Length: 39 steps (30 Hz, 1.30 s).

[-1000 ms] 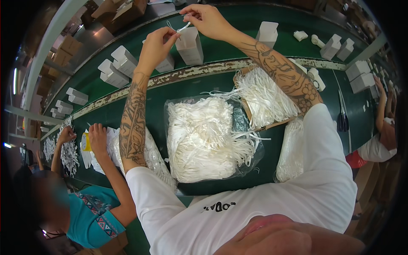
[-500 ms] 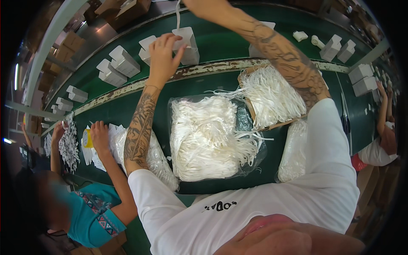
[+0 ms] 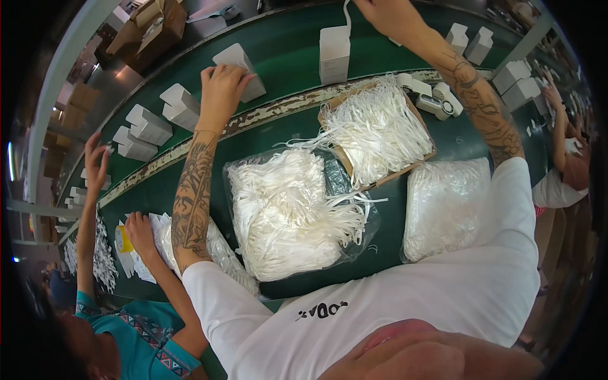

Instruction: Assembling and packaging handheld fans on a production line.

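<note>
My right hand [image 3: 387,14], partly cut off by the top edge, pinches a white strap [image 3: 347,18]. The strap hangs down to the top of an upright white box [image 3: 334,58] on the green belt. Farther left, the bent fingers of my left hand [image 3: 221,90] close over the near side of another white box [image 3: 248,71] with a raised flap. Below my arms lies an opened clear bag of white straps [image 3: 278,215]. A cardboard box [image 3: 400,170] heaped with loose white straps [image 3: 379,130] stands behind it, to the right.
More white boxes [image 3: 180,106] stand along the belt. Small white devices [image 3: 437,101] sit beside the strap carton, with a full clear bag [image 3: 446,206] nearer me. At left, a co-worker in a teal top [image 3: 142,332] reaches over the table; a metal post [image 3: 57,107] rises there.
The belt's white boxes have shifted left. My right hand has moved right, and the strap now hangs at a different box. My left hand has moved left along with its box.
</note>
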Each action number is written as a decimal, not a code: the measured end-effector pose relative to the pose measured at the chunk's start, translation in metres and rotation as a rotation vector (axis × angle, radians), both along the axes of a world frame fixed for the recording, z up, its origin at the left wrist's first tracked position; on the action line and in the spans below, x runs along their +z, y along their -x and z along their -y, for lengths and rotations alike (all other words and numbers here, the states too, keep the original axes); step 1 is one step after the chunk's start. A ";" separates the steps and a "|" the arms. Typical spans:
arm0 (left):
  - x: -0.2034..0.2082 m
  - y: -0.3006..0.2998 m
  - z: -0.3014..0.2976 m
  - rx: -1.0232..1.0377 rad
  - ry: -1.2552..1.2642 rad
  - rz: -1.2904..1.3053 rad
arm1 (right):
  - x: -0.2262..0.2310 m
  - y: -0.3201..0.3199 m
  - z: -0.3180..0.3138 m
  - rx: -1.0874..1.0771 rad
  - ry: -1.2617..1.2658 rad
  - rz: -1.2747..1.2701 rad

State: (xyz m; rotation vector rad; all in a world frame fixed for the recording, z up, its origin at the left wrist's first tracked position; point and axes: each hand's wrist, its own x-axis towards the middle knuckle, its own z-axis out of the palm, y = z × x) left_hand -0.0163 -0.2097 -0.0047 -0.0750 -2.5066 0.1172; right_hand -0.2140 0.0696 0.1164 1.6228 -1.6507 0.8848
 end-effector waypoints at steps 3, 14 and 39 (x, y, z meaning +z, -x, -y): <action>0.010 0.001 -0.001 -0.009 0.055 0.023 | -0.014 -0.008 0.009 0.020 -0.056 0.036; 0.051 -0.094 0.131 0.434 0.117 -0.104 | -0.044 -0.017 0.022 0.170 -0.300 0.139; 0.064 0.011 0.022 -0.046 -0.428 0.408 | -0.118 0.062 -0.163 -0.304 -1.055 0.609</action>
